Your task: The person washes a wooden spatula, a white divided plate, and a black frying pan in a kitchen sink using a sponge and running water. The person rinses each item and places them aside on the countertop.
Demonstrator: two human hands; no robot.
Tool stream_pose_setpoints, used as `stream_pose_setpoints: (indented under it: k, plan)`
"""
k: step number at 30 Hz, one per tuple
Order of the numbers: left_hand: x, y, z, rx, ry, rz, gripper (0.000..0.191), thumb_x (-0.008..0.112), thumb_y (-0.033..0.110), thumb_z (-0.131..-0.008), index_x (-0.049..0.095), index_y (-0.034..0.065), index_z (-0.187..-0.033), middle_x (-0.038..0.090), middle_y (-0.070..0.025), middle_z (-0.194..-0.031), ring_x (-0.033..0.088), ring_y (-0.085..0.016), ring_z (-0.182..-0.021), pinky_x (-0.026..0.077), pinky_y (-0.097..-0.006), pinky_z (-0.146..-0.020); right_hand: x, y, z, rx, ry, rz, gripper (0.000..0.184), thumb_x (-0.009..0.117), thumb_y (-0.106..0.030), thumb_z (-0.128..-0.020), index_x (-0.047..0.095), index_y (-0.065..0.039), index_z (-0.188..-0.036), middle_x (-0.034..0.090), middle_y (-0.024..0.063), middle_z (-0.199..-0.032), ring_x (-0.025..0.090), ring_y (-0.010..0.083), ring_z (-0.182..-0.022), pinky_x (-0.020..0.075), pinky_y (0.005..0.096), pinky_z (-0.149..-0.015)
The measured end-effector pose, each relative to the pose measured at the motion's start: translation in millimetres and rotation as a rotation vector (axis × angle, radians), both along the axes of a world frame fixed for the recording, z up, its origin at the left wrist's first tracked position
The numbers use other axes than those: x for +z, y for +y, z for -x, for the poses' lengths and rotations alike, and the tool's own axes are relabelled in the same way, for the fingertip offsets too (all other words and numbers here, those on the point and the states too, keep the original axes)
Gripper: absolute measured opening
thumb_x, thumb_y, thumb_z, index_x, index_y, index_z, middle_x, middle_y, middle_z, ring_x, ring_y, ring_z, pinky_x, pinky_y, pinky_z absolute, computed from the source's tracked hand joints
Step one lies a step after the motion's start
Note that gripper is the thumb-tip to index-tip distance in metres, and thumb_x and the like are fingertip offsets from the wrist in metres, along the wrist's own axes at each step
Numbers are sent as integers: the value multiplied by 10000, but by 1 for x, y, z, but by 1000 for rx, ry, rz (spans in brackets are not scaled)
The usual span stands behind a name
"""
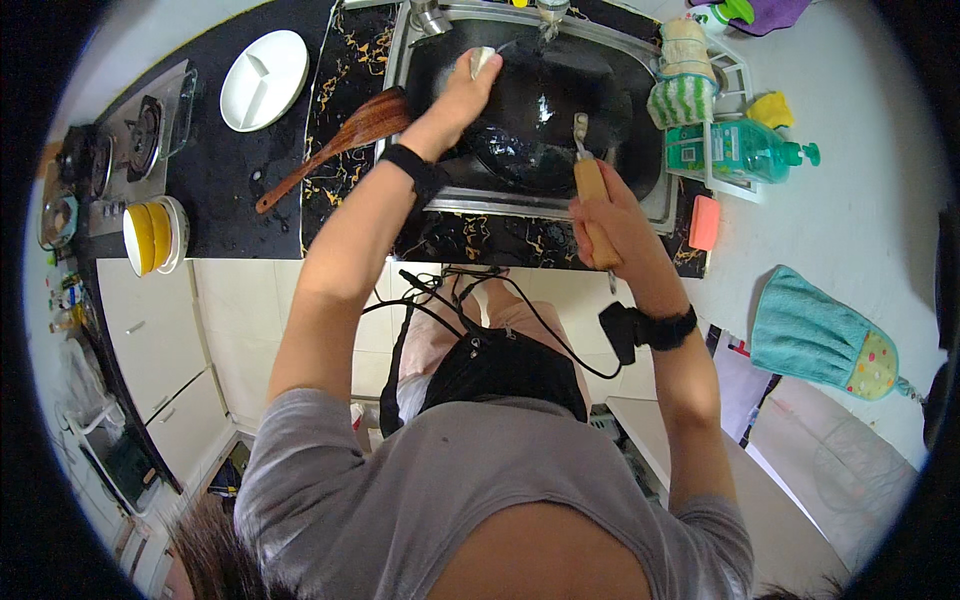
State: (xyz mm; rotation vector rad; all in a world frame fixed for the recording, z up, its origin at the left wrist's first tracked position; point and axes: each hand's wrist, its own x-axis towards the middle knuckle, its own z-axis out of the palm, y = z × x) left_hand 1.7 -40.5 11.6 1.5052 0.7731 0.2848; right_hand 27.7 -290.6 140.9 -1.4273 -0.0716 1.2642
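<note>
My left hand point(459, 99) reaches over the far left of a metal-rimmed sink point(495, 204) and grips a small pale item point(482, 61), perhaps a sponge; its fingers hide most of it. At the sink's near right, my right hand point(619, 221) holds a utensil by its light wooden handle point(594, 184). The utensil's metal end point(580, 129) points away from me over the dark, glossy interior of the sink. Its working head cannot be made out. A brown wooden spatula point(352, 135) lies left of the sink, its blade by the rim.
A divided white plate point(266, 81) and stacked yellow and white bowls point(154, 236) stand left, near a gas stove point(142, 139). A faucet point(553, 11) is behind the sink. Right are a green soap bottle point(757, 151), a pink sponge point(703, 223) and a teal towel point(814, 322).
</note>
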Motion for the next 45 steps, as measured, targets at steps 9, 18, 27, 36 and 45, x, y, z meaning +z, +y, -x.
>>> stream_pose_setpoints:
  k: [9,18,27,36,45]
  plan:
    - [-2,12,-14,-210,-40,173,592,339,455,-970,354,20,-1372,405,-150,-1388,355,-264,-1282,255,-353,-1066,11,-18,-6,89,-76,101,690,559,-23,-791,230,-89,-1394,502,73,-708,505,150,-438,408,284,-339]
    - [17,-66,14,-340,-242,-1024,496,490,252,-944,343,154,-1407,196,-230,-1475,182,-493,-1331,227,-550,-1057,-3,32,-27,150,-200,165,465,572,-43,-766,381,-37,-1190,477,74,-669,507,168,-422,409,296,-340]
    - [53,-30,23,-404,-211,-934,467,458,229,-956,359,95,-1393,240,-252,-1453,211,-441,-1341,184,-476,-1107,12,40,-36,564,-700,253,317,571,-63,-757,423,4,-1030,541,132,-698,564,198,-448,438,320,-361]
    - [95,-13,10,-721,-257,-1207,577,677,272,-801,466,164,-1328,335,-137,-1421,229,-422,-1328,228,-491,-1099,30,43,-39,879,-947,286,509,559,-41,-720,402,17,-1201,624,261,-812,644,358,-647,511,405,-542]
    - [62,33,-34,-505,-63,-683,495,557,357,-911,477,-23,-1218,562,-163,-1079,523,-267,-1043,390,-337,-933,36,2,-39,990,-1061,371,672,544,-1,-701,320,-7,-1335,604,302,-868,597,450,-843,472,489,-740]
